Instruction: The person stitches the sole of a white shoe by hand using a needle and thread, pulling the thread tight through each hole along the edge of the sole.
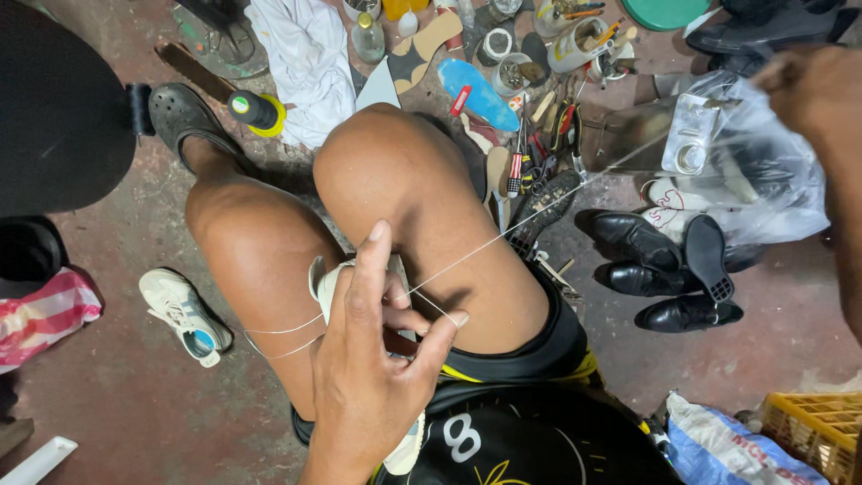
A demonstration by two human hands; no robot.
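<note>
White thread (503,238) runs taut from our left hand (373,359) up and across to our right hand (808,90), which sits at the top right edge of the view. Our left-hand fingers (368,269) are curled around a pale sneaker (334,280) clamped between our knees, the index finger stretched up along the shoe and the thumb hooked in toward it, with the thread passing between them. Two more loops of the same thread hang slack to the left of those fingers, draped over our thigh. Our right hand is blurred and partly cut off; its fingers look pinched on the far end of the thread, though we cannot tell the grip for certain.

Beyond the fingertips of our left hand, past the knee, lies a scatter of hand tools (539,153) on the red floor (135,404), with a blue insole (478,92) further off. To the right of the thread, three black dress shoes (669,269) lie together, and a clear plastic bag (763,171) sits just under our right hand. Left of our left hand, well apart, a second white sneaker (184,314) lies on the floor, and a dark clog (184,121) covers our foot near a spool of black thread (256,110). A yellow crate (813,431) shows at the lower right.
</note>
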